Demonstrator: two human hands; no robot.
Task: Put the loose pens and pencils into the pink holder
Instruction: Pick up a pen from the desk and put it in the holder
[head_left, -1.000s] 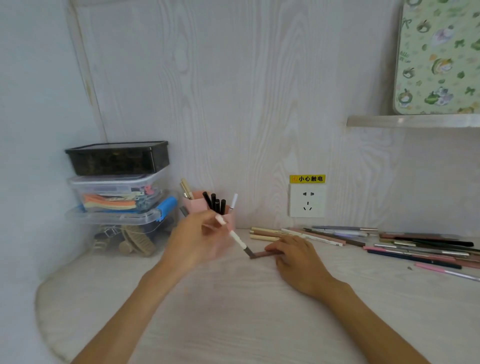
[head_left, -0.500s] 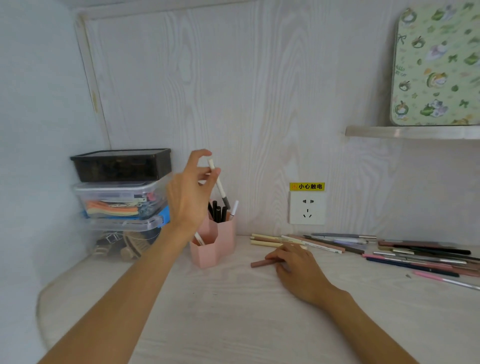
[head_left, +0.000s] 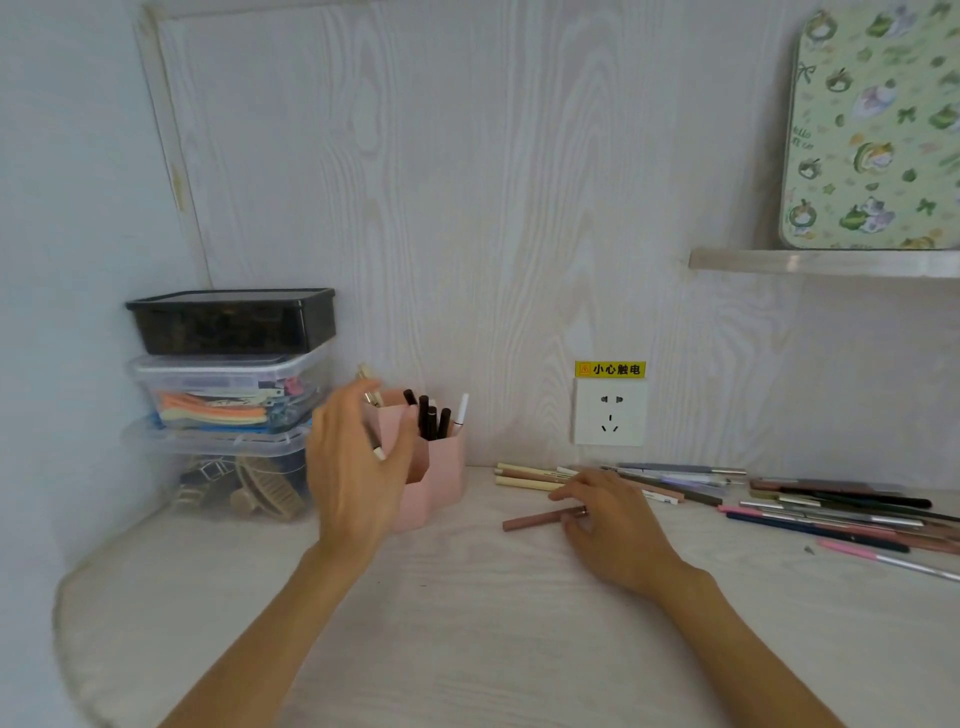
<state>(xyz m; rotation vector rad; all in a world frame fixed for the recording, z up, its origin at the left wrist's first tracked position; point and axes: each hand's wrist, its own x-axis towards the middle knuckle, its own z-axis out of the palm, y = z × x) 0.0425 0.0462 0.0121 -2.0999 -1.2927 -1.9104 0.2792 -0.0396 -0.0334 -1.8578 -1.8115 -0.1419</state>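
Observation:
The pink holder (head_left: 441, 478) stands on the desk by the wall, with black pens (head_left: 431, 421) and a white pen (head_left: 462, 410) upright in it. My left hand (head_left: 358, 467) hovers blurred in front of its left side, fingers spread and relaxed. A white pen tip (head_left: 379, 453) shows between thumb and fingers, low by the front compartment. My right hand (head_left: 613, 525) rests on the desk, its fingers curled on the end of a brown pencil (head_left: 535, 519). Cream pencils (head_left: 524, 475) and several more pens (head_left: 831, 514) lie loose to the right.
A stack of plastic boxes (head_left: 228, 395) stands left of the holder in the corner. A wall socket (head_left: 610, 413) sits behind the pencils. A metal shelf (head_left: 821, 260) with a patterned tin (head_left: 878, 130) hangs at the upper right. The desk's rounded edge (head_left: 67, 597) is at the left.
My left hand carried a white pen up over the holder, then dropped low in front of it with fingers spread. My right hand stayed on the brown pencil.

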